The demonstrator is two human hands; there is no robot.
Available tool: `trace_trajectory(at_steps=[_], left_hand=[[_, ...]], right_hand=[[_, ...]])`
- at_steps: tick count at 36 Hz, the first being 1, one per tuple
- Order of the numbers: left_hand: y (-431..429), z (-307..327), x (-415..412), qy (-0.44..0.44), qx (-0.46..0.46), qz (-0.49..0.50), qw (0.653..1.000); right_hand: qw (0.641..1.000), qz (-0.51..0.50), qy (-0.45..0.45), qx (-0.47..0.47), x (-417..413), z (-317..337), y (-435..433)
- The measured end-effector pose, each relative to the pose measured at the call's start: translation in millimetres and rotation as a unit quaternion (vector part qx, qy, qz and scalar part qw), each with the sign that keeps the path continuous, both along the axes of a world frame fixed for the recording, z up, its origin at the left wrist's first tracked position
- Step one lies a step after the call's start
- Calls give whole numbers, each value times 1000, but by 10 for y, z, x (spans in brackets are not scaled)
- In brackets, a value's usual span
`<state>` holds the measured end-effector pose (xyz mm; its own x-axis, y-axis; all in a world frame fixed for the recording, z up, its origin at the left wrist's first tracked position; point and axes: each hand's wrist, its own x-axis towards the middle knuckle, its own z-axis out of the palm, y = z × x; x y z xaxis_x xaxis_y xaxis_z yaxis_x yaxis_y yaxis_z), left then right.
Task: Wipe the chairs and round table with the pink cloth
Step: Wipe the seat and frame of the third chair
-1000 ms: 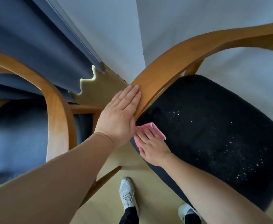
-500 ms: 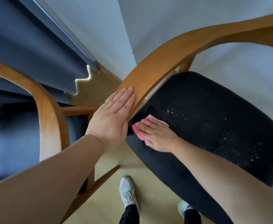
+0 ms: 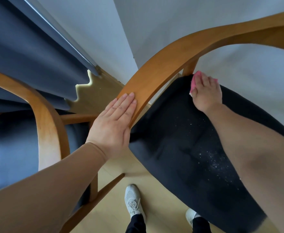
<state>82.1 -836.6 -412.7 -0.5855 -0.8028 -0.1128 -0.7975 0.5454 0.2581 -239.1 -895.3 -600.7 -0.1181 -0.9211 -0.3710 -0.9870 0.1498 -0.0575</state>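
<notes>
Sliding away from the near edge, the right hand (image 3: 206, 91) now presses the pink cloth (image 3: 195, 81) flat against the far corner of the chair (image 3: 180, 148) seat, while the left hand (image 3: 112, 125) rests open-palmed, fingers together, on the curved wooden armrest (image 3: 154, 76).

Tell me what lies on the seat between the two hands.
In the head view, between the left hand on the wooden backrest and the right hand pressing the cloth, there is bare dark seat, with sparse white specks on it.
</notes>
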Motion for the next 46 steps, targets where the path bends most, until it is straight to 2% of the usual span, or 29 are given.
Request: trace_trajectory(at_steps=[6,10,14,19,23,28,30,37,41,46], left_hand=[[2,24,-3,0,-2,3,1000],[-4,19,7,-4,-3,2,1000],[-4,4,13,-6,-3,0,1000],[-11,-14,19,4,-12,-6,1000],[-10,-29,19,15,-14,-3,1000],[-9,-41,22,17,-19,0,1000],[-8,-43,19,19,-17,0,1000],[-19,-46,26,18,-14,3,1000],[-25,-52,32,21,-15,-1,1000],[-28,-62,41,16,-11,-8,1000]], right_hand=[[1000,-26,-8,13,321,-23,159],[999,51,2,-6,684,15,411],[992,119,-42,-6,1114,-11,674],[962,256,-92,14,1597,-28,1040],[952,292,-92,26,1553,-21,1010],[934,345,-89,-6,1362,65,725],[938,341,-60,-11,1279,75,554],[973,231,20,-10,787,152,-96],[990,141,-2,-4,504,128,-291],[991,137,3,-4,506,116,-253]])
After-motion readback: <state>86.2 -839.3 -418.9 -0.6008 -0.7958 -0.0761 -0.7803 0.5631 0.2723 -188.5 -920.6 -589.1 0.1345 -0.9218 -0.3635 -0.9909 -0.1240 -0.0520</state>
